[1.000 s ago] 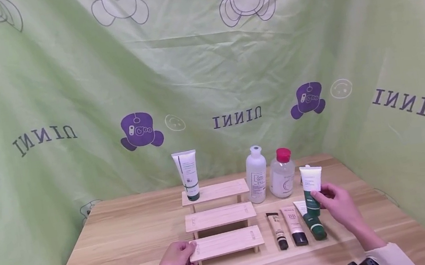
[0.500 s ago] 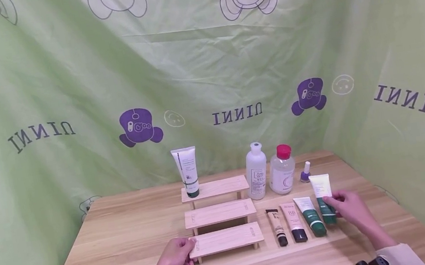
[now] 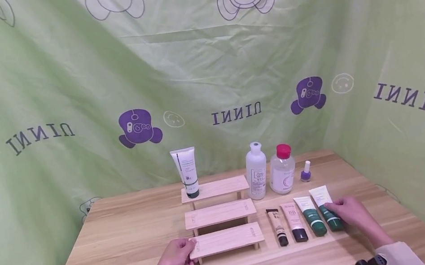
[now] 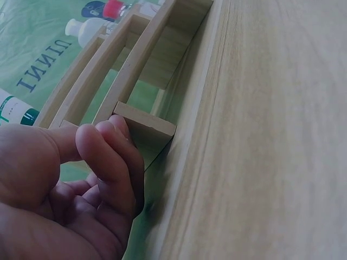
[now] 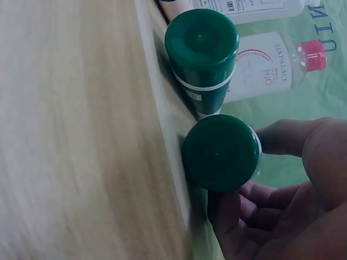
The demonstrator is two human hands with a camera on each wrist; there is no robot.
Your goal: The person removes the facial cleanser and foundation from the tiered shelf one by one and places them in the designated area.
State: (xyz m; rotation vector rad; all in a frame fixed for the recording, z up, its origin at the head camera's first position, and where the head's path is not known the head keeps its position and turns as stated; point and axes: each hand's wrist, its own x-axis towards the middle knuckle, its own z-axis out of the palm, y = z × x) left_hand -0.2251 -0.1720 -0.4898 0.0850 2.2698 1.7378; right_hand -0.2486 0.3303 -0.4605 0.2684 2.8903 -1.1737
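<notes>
My left hand [image 3: 174, 256] pinches the left end of the lowest step of a pale wooden three-step rack [image 3: 227, 240]; in the left wrist view its thumb and curled fingers meet at the board's end and leg [image 4: 143, 120]. My right hand [image 3: 350, 212] holds a white-and-green tube [image 3: 323, 200] that lies on the table, thumb on one side and fingers on the other. The green cap [image 5: 221, 154] of that tube faces the right wrist camera. Just left of it lies a similar white-and-green tube [image 3: 309, 215]. A larger white tube [image 3: 187, 172] stands upright on the top step.
A pink BB cream tube [image 3: 293, 220] and a slim beige tube [image 3: 277, 227] lie further left in the same row. Behind stand a white bottle [image 3: 257, 174], a clear bottle with red cap [image 3: 282, 174] and a purple nail polish bottle [image 3: 305, 172]. Green curtain surrounds the table.
My right hand has moved right and down with the green-and-white tube, from above the similar tube to the table beside it, tipping it from upright to lying. The left hand keeps its place.
</notes>
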